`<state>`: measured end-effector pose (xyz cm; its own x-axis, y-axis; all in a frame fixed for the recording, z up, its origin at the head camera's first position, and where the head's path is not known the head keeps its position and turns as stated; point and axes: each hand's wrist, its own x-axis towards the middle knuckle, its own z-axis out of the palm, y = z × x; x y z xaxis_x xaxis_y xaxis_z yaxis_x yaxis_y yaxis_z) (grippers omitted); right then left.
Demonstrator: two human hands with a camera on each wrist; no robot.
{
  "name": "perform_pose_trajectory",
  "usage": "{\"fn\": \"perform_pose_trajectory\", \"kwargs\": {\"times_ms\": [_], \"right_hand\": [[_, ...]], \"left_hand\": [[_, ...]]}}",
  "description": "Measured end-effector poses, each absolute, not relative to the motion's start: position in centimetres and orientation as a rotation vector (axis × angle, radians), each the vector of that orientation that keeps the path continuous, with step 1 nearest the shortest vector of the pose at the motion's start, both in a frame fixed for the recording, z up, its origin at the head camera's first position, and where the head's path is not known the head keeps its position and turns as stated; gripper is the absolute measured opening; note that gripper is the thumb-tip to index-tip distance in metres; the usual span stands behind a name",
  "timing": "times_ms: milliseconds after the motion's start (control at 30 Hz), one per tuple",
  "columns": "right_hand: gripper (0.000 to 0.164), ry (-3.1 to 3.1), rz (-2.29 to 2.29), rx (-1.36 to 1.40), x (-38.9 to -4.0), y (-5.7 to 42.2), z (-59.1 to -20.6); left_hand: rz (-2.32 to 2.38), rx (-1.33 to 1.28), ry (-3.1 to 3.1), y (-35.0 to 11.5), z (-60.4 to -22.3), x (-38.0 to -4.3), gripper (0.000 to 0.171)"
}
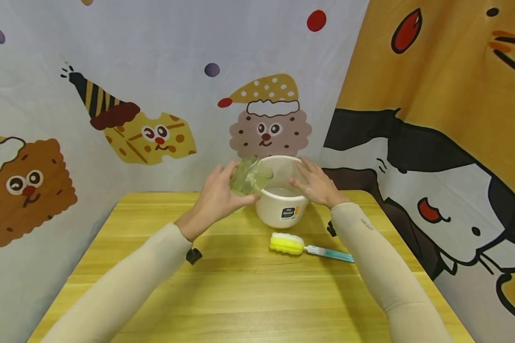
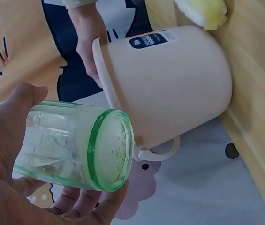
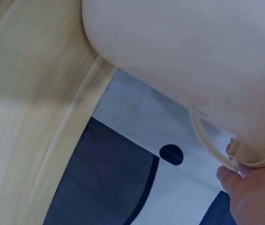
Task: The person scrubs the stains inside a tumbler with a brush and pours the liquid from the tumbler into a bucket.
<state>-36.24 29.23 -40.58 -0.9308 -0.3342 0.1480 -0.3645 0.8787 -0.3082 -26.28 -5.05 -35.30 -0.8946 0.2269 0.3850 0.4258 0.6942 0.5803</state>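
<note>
My left hand (image 1: 216,193) holds a clear green-tinted glass (image 1: 250,177) round its side, thumb on one side and fingers on the other. The glass is tilted at the left rim of a cream bucket (image 1: 279,214), and droplets show on its round end in the left wrist view. My right hand (image 1: 317,183) grips the bucket's right rim, its thumb over the inside. In the right wrist view, its fingertips lie beside the bucket's curved handle (image 3: 207,143). The bucket stands upright on the table with a dark label facing me.
A bottle brush (image 1: 287,243) with a yellow and white sponge head and a blue handle lies in front of the bucket on the wooden table (image 1: 223,295). Something pale green (image 1: 239,209) shows partly behind the left hand. A printed cartoon curtain (image 1: 163,57) hangs behind the table.
</note>
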Motion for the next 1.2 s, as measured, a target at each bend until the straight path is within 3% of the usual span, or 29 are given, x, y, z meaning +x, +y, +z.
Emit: {"fn": "perform_pose_trajectory", "kwargs": {"times_ms": [1200], "right_hand": [[0.098,-2.968,0.516,0.517,-36.3,29.3,-40.5]], "left_hand": [[-0.816,-0.433,-2.758,-2.0,-32.2,-31.6,0.091]]}}
